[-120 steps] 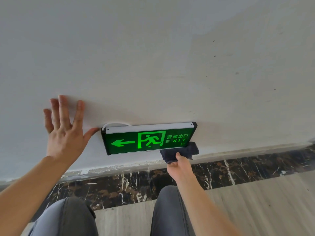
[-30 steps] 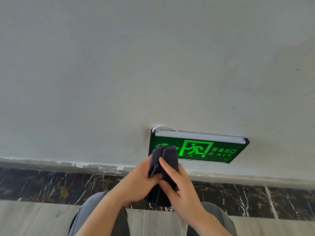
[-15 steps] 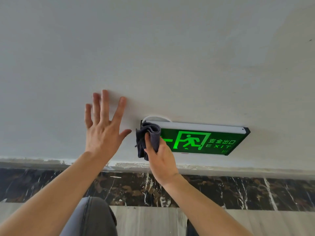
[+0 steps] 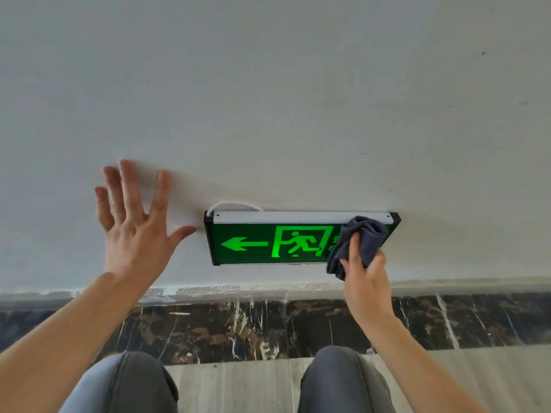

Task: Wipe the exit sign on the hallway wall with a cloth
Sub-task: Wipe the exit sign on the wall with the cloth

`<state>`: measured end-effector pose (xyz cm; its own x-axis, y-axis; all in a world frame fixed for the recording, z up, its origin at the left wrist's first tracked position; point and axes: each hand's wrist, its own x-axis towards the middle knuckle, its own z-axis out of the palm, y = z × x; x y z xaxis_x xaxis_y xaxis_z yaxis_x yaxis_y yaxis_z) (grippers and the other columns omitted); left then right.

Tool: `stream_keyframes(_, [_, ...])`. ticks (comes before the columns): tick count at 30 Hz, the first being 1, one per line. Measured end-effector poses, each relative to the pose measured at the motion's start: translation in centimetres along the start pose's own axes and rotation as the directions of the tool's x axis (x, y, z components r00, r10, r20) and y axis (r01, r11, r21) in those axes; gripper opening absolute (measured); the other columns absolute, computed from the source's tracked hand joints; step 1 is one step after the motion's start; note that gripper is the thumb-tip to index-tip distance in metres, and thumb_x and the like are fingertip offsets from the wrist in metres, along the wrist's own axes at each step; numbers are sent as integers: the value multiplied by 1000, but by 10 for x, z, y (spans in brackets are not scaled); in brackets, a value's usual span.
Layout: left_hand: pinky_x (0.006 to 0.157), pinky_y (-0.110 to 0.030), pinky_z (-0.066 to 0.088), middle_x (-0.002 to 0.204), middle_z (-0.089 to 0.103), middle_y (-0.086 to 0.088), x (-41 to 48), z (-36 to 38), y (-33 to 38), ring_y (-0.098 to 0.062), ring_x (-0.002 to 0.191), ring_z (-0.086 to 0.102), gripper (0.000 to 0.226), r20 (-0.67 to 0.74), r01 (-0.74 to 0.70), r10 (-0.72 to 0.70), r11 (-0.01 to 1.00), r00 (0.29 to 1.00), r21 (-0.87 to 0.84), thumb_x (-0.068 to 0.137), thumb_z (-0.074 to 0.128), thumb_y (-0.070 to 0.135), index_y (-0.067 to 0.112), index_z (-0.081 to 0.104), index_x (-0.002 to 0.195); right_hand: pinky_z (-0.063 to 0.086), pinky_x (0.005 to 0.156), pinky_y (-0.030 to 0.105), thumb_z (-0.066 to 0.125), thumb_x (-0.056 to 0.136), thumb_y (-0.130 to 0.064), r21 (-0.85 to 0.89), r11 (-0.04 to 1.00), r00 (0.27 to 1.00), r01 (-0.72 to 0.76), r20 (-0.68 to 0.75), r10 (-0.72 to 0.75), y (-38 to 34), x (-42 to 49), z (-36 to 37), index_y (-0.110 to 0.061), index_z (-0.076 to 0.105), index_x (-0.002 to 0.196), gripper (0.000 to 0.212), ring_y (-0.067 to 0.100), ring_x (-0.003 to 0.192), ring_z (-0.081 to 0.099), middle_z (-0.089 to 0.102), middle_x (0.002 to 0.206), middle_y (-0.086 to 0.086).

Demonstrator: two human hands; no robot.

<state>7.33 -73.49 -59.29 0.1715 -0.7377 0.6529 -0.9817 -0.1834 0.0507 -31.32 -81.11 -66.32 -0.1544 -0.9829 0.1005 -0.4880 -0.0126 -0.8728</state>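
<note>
A lit green exit sign with an arrow and a running figure is fixed low on the pale wall. My right hand is shut on a bunched dark grey cloth and presses it against the sign's right end, hiding the lettering there. My left hand lies flat on the wall just left of the sign, fingers spread, thumb tip close to the sign's left edge.
A white cable loops out above the sign's top left corner. A dark marble skirting runs along the wall's foot above a pale tiled floor. My knees in grey trousers are near the wall.
My right hand has slid the cloth from the sign's left end to its right end, uncovering the arrow. My left hand stays flat on the wall.
</note>
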Motion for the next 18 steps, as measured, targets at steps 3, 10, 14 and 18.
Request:
stream_keyframes(3, [128,-52,-16,169,-34,-12,-1,-1,0,-36,156,-30,130,0,-4,4,1000,1000,-13,72,81,58,24,2,170,45,63,22,42,94,-87,-42,999,996,-33,-85,29,6,12,-27,-73,42,110,21,-32,81,54,47,99,-62])
stream_keyframes(10, [128,-50,-18,169,-34,-11,0,-1,-1,-36,157,-29,132,-7,-7,6,1000,1000,-5,70,83,58,24,3,170,46,58,26,41,103,-74,-57,995,992,-76,-102,70,2,12,-32,-69,40,100,6,-10,79,65,54,94,-48])
stream_keyframes(14, [127,-49,-19,169,-36,-10,0,0,-2,-35,156,-31,129,27,15,-15,1000,1000,-17,71,80,58,25,4,170,42,49,16,38,108,-66,-68,998,1000,-13,27,15,-11,-4,-8,-61,44,110,8,-21,80,58,43,96,-61])
stream_keyframes(18, [127,-47,-21,169,-36,-9,0,0,-2,-34,156,-32,128,32,10,-9,1000,999,-18,72,80,57,27,3,169,46,45,17,36,97,-85,6,1000,988,27,150,-27,-46,-25,29,-69,52,97,22,-2,59,63,69,85,-29])
